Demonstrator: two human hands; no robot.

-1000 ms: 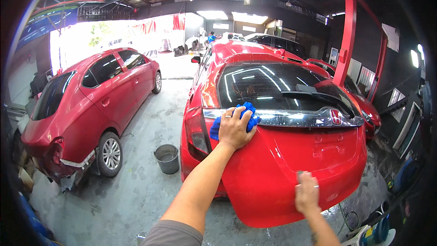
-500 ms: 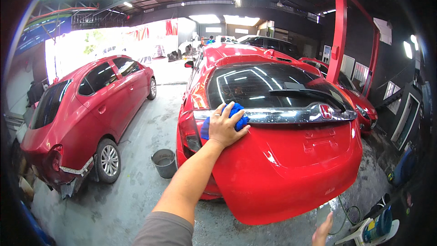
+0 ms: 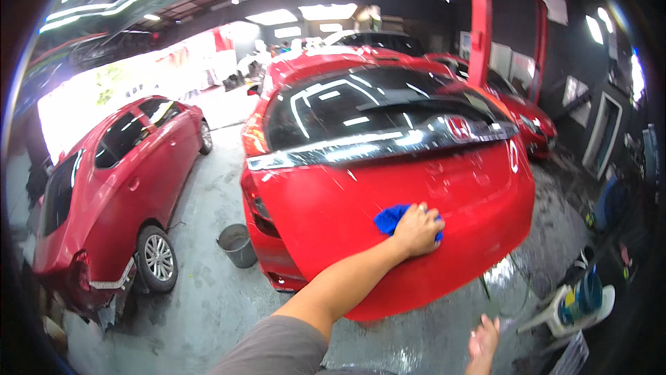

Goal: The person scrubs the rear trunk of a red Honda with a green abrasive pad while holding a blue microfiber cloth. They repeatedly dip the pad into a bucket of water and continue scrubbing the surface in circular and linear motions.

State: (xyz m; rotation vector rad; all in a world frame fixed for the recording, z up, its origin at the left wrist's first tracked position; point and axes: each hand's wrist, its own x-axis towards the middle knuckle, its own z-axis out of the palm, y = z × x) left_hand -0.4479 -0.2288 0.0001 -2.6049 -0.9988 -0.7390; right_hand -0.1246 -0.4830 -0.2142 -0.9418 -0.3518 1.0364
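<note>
My left hand presses a blue cloth onto the red tailgate of a car, near the middle of its lower panel. The fingers bend over the cloth, which sticks out on both sides of the hand. Above it a shiny chrome trim strip runs across the tailgate, below the dark rear window. My right hand hangs low at the right, apart from the car, its fingers loosely curled and spread with nothing visible in them.
A grey bucket stands on the wet floor left of the bumper. Farther left is a dark red car with a damaged rear. At right stand a white stool bearing a teal container, a red post and another red car.
My left hand has slid with the cloth from the left end of the chrome strip down and right onto the red panel. The view has shifted and tilted.
</note>
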